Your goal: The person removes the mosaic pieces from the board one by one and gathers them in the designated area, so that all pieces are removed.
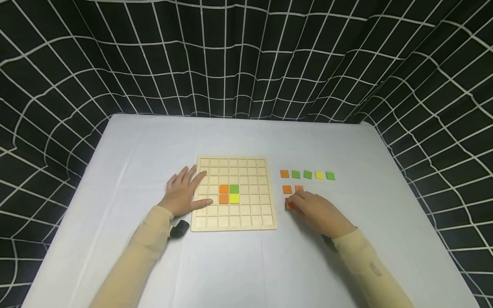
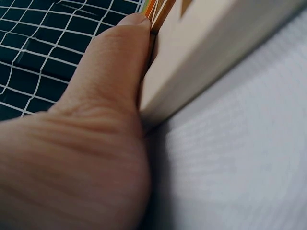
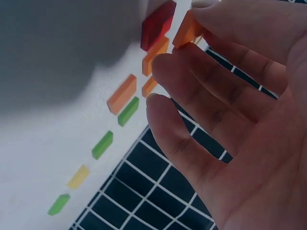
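Note:
My right hand [image 1: 317, 211] pinches an orange square tile [image 3: 186, 29] between thumb and fingers, just right of the wooden grid board [image 1: 235, 228]. A red tile [image 3: 158, 25] lies on the cloth close beside the held one. Spread over the board's left edge, my left hand [image 1: 181, 192] rests with straight fingers; its thumb [image 2: 108, 62] lies along the board in the left wrist view. Near the board's middle, two orange tiles [image 1: 224, 199], a green tile [image 1: 234, 188] and a yellow tile [image 1: 234, 198] form a two-by-two block.
Right of the board, a back row holds an orange tile [image 1: 284, 173], several green tiles [image 1: 307, 174] and a yellow tile [image 1: 319, 175]. Two more orange tiles [image 1: 287, 189] lie in front of it. Black grid-patterned curtains [image 1: 231, 55] surround the white-covered table [image 1: 223, 269].

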`<state>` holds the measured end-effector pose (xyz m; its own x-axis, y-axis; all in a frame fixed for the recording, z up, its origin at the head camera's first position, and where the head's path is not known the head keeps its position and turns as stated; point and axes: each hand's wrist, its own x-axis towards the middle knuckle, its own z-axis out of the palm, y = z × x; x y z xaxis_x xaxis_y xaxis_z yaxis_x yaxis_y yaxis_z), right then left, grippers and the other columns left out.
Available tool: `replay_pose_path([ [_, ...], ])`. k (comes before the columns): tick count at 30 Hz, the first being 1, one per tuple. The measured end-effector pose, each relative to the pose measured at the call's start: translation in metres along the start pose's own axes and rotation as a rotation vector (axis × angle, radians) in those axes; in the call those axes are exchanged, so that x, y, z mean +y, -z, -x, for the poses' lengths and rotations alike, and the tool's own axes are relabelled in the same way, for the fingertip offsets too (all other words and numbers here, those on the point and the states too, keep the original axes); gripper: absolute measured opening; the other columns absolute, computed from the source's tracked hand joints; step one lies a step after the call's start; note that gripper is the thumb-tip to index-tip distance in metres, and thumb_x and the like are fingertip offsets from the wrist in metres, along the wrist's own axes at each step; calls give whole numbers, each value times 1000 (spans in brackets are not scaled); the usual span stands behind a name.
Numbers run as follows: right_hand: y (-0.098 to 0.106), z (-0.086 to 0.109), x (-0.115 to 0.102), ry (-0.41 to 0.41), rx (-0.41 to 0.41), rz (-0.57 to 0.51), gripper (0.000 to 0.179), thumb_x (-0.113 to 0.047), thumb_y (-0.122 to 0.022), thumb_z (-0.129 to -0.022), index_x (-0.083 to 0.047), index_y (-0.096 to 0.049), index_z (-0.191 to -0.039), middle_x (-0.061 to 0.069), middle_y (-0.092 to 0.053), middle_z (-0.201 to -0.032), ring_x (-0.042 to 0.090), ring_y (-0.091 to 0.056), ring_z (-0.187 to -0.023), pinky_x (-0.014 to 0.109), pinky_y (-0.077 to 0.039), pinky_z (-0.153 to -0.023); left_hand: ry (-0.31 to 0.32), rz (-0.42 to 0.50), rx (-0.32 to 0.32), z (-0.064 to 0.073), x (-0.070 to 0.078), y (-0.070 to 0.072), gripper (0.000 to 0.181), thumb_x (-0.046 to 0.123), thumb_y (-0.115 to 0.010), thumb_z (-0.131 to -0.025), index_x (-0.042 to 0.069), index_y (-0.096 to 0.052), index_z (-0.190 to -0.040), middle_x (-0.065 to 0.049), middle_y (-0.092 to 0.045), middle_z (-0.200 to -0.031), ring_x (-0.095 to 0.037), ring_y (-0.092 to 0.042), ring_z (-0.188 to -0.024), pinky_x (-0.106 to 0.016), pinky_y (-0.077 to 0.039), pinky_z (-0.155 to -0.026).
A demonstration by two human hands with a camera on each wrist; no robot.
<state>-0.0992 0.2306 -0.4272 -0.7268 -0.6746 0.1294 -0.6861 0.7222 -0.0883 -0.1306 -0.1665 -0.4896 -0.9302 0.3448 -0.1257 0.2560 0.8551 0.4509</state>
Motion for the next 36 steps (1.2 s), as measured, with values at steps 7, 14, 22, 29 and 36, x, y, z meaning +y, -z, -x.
replay_pose_path([
  [7, -4, 10, -6, 2, 12, 11, 26, -13, -78, -79, -12, -65, -101, -4, -64, -90, 11, -62, -79, 27, -54, -70, -8, -12, 21, -2, -6, -6, 96, 77, -50, -80, 25, -17, -154, -10, -5, -161, -36, 1, -147, -60, -3, -113],
  [14, -8, 18, -10, -10, 1, -19, 26, -10, -80, -77, -14, -65, -98, -6, -63, -88, 8, -60, -78, 25, -54, -71, -8, -2, 15, -3, -6, -6, 97, 78, -49, -79, 25, -17, -154, -11, -4, -161, -37, 2, -147, -61, -1, -112],
  [22, -12, 23, -12, 23, 17, -46, 28, -8, -81, -75, -13, -64, -96, -6, -61, -87, 6, -57, -77, 24, -53, -70, -3, 5, 12, -1, -4, -4, 96, 76, -51, -80, 25, -16, -154, -10, -3, -161, -36, 2, -147, -60, -1, -113],
  [29, -13, 22, -13, 20, 8, -57, 28, -8, -82, -74, -15, -65, -95, -7, -60, -87, 5, -56, -77, 23, -53, -70, 0, 13, 4, -1, -4, -4, 97, 76, -51, -80, 24, -16, -154, -10, -3, -161, -36, 3, -147, -60, -1, -113],
  [36, -13, 22, -13, -4, -3, -71, 25, -10, -81, -75, -17, -66, -93, -8, -59, -87, 4, -53, -74, 22, -51, -67, 4, 3, 4, -2, -4, -5, 96, 74, -53, -80, 24, -17, -154, -11, -3, -161, -36, 2, -147, -59, -1, -113],
])
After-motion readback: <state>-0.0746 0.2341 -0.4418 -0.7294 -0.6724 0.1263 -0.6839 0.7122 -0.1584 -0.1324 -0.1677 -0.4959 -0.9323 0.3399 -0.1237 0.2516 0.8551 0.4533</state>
